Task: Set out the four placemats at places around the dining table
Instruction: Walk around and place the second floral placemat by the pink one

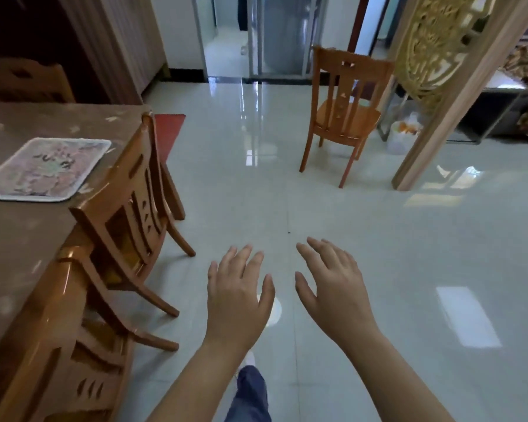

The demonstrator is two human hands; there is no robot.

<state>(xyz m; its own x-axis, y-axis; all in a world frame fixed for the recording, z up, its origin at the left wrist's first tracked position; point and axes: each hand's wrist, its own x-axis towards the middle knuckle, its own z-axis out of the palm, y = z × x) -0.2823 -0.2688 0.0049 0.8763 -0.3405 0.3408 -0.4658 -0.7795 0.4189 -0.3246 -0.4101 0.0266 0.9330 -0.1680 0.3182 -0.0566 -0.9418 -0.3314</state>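
Observation:
One patterned placemat with a white border lies flat on the brown dining table at the left, in front of a tucked-in chair. My left hand and my right hand hover side by side over the tiled floor, well to the right of the table, palms down with fingers spread. Neither hand holds anything. No other placemat shows in this view.
Two wooden chairs stand pushed against the table's right side, and a chair back shows at its far side. A lone chair stands across the glossy floor by a carved wooden screen. A red mat lies beyond the table.

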